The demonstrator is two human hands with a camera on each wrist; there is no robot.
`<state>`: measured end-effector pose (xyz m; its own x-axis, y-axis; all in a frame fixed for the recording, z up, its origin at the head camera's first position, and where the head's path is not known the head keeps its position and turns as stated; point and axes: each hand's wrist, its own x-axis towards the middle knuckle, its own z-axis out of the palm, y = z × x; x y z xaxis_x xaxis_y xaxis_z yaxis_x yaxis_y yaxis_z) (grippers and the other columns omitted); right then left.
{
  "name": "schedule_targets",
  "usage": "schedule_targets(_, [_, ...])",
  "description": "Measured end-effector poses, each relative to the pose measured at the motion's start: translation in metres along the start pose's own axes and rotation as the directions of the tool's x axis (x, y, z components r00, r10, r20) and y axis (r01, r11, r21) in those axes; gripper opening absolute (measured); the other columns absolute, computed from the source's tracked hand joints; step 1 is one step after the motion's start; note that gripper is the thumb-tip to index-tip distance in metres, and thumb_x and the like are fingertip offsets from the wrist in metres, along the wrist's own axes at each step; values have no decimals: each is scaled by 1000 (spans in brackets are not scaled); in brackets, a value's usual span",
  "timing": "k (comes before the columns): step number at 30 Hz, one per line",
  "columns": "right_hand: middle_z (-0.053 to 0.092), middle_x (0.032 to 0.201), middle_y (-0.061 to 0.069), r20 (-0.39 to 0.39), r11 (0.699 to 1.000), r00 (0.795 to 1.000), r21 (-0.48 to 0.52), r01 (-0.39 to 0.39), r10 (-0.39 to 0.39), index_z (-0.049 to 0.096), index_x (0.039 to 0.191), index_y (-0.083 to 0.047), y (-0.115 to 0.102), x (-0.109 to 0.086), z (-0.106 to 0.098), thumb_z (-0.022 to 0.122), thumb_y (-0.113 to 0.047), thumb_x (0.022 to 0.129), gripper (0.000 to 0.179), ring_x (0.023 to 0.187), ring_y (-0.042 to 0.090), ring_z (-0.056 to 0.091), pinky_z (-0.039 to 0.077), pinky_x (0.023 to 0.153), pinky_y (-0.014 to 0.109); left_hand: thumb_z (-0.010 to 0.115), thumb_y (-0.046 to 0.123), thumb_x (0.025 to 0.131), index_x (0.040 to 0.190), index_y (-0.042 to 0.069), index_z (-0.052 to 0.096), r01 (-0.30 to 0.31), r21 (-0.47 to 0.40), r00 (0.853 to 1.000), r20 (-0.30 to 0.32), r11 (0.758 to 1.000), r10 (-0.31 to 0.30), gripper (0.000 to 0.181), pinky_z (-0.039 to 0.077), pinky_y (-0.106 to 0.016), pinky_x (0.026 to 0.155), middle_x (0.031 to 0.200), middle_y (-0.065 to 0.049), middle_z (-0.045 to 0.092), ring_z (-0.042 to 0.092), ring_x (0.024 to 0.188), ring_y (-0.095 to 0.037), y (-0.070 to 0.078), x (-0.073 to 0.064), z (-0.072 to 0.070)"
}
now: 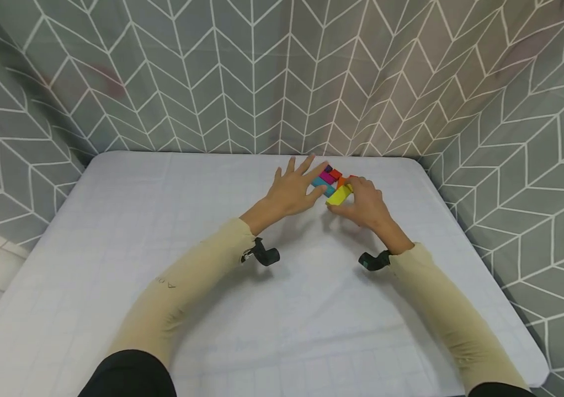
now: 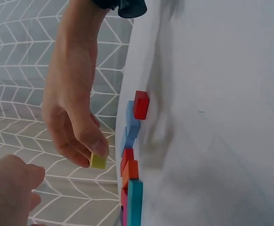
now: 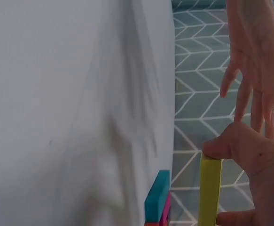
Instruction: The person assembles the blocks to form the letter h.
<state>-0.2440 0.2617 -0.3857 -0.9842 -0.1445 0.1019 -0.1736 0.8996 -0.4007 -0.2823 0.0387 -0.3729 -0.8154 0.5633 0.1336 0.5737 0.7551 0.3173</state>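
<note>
My right hand [image 1: 365, 204] pinches a yellow block [image 1: 339, 195] between thumb and fingers. In the right wrist view, this yellow block [image 3: 209, 192] stands lengthwise beside the thumb, above the table. Spread fingers mark my left hand [image 1: 289, 191], which holds nothing and hovers at the left of a colourful block cluster. That cluster includes a teal block [image 1: 323, 186], a magenta block [image 1: 327, 177] and a red block [image 1: 335, 174]. An orange block [image 2: 130, 172] and light blue blocks [image 2: 132, 123] show in the left wrist view. The right hand partly hides the cluster in the head view.
The blocks lie near the far edge of a white-covered table [image 1: 282, 320]. A grey curtain [image 1: 232, 77] with white zigzag lines hangs behind the table and along its sides. Black wrist mounts [image 1: 266, 255] sit at both sleeves.
</note>
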Motion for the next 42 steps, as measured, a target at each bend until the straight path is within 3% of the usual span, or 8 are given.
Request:
schedule_targets(8, [56,139,22,-23,988,991,76,134,-132,55,139,4,-28,-5,0,86,-36,82,76,123,39,50,45,102,62,41,57,108,168,37,18,42,22,999,-26,999,-41,67,20,-74,114,174,2,9,18,149,-57,-20,-40,-25])
schedule_targets(14, [60,132,18,-12,975,982,110,190,-190,57,136,3,-52,-12,3,88,-34,80,74,116,37,54,52,94,55,39,59,108,167,38,18,47,34,998,-30,998,-46,67,47,-70,98,173,9,4,23,145,-61,-33,-77,-35])
schedule_targets(17, [59,136,17,-2,971,978,113,210,-211,58,137,1,-61,-14,6,89,-35,79,75,124,37,52,49,100,56,40,59,107,167,37,19,44,40,998,-36,998,-43,67,51,-69,92,173,9,6,28,142,-62,-40,-95,-37])
schedule_targets(23, [57,141,15,25,960,967,131,248,-254,58,139,-1,-78,-17,15,89,-35,79,75,133,35,46,44,107,59,43,55,109,167,32,25,8,59,997,-74,998,-4,66,41,-69,104,173,7,12,36,138,-63,-52,-123,-41])
schedule_targets(30, [58,140,11,57,943,950,149,297,-308,58,138,-5,-94,-22,31,89,-36,78,74,134,30,46,40,109,61,49,51,108,166,29,30,-14,80,997,-80,997,21,66,38,-70,106,173,4,12,37,134,-67,-67,-154,-42])
schedule_targets(35, [57,143,10,92,936,935,126,329,-341,58,140,-6,-106,-25,42,89,-37,78,76,134,29,46,38,108,61,48,53,108,166,28,30,-11,98,998,-60,995,17,67,35,-72,108,174,2,10,29,139,-68,-78,-174,-38])
schedule_targets(42, [58,141,9,100,908,906,132,397,-411,59,138,-6,-123,-27,53,89,-38,78,75,131,28,48,42,104,57,49,55,107,166,26,32,-5,79,996,-92,997,12,68,26,-76,111,174,3,11,12,148,-61,-87,-197,-32])
